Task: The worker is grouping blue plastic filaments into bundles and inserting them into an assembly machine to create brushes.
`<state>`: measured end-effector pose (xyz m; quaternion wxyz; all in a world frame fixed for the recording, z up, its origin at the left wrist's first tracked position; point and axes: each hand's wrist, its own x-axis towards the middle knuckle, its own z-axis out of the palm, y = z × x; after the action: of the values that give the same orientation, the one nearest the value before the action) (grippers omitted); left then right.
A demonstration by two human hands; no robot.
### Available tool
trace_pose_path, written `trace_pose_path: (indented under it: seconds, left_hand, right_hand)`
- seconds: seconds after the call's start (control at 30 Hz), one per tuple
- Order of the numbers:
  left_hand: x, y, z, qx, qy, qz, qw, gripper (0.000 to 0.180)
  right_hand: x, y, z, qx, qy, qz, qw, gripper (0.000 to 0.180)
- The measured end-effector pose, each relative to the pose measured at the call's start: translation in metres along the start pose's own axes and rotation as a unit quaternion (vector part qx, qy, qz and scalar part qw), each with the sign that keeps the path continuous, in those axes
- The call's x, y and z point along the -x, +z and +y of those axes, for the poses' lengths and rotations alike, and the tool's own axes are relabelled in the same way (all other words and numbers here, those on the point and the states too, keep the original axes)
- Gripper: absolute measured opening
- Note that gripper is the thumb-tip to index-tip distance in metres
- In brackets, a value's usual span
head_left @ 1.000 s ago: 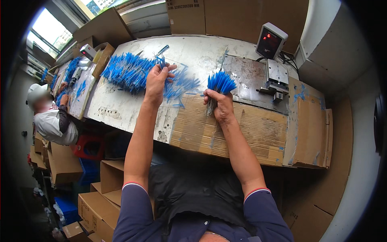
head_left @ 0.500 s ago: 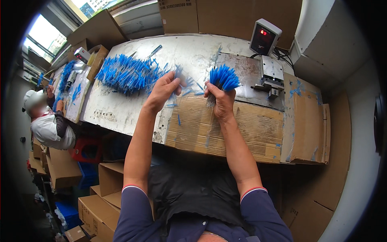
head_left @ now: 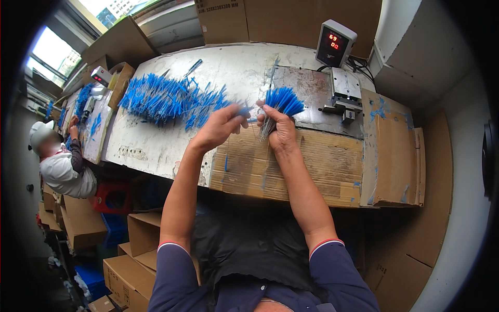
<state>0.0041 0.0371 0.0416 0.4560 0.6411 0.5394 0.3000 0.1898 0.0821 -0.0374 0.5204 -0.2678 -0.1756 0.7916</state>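
Note:
My right hand (head_left: 280, 130) is closed around a thick bundle of thin wire pieces with blue ends (head_left: 284, 101). The blue ends fan out above the fist, and the bare grey wires stick out below it. Close beside it, my left hand (head_left: 221, 127) pinches a few blue-ended wire pieces (head_left: 244, 111), blurred by motion; how many cannot be made out. A large heap of the same blue-ended wire pieces (head_left: 156, 101) lies on the table to the left of my hands, with a looser part spreading toward my left hand.
Cardboard (head_left: 317, 169) covers the table's near side. At right stand a metal fixture (head_left: 345, 91) on a steel plate (head_left: 306, 86) and a display box (head_left: 335, 44) with red digits. A screwdriver (head_left: 194, 67) lies behind the heap. At far left, another person (head_left: 62, 166) works at the bench.
My left hand has moved right and slightly down, toward the bundle in my right hand. The right hand keeps its grip on the bundle and has hardly moved.

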Motion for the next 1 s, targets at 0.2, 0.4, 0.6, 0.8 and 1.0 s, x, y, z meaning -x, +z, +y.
trace_pose_path:
  seconds: [0.2,0.4,0.6,0.8,1.0]
  left_hand:
    - [-0.004,-0.002,-0.007,0.011,-0.034,0.045,0.998,0.018]
    - [-0.016,-0.004,-0.015,0.167,-0.019,0.065,0.984,0.024]
    - [-0.024,0.005,-0.017,0.23,-0.027,0.028,0.972,0.028]
    - [-0.027,0.012,-0.028,0.218,-0.032,0.046,0.974,0.022]
    - [-0.027,0.025,-0.018,0.192,-0.05,0.13,0.971,0.017]
  right_hand:
    - [-0.015,-0.016,-0.014,-0.04,-0.19,0.194,0.962,0.013]
    - [0.001,0.008,-0.005,0.056,-0.237,0.1,0.965,0.017]
    - [0.01,0.015,-0.006,0.16,-0.193,0.017,0.968,0.018]
    - [0.01,0.022,0.003,0.172,-0.119,0.004,0.978,0.018]
    - [0.007,0.013,0.003,0.209,-0.101,0.006,0.973,0.016]
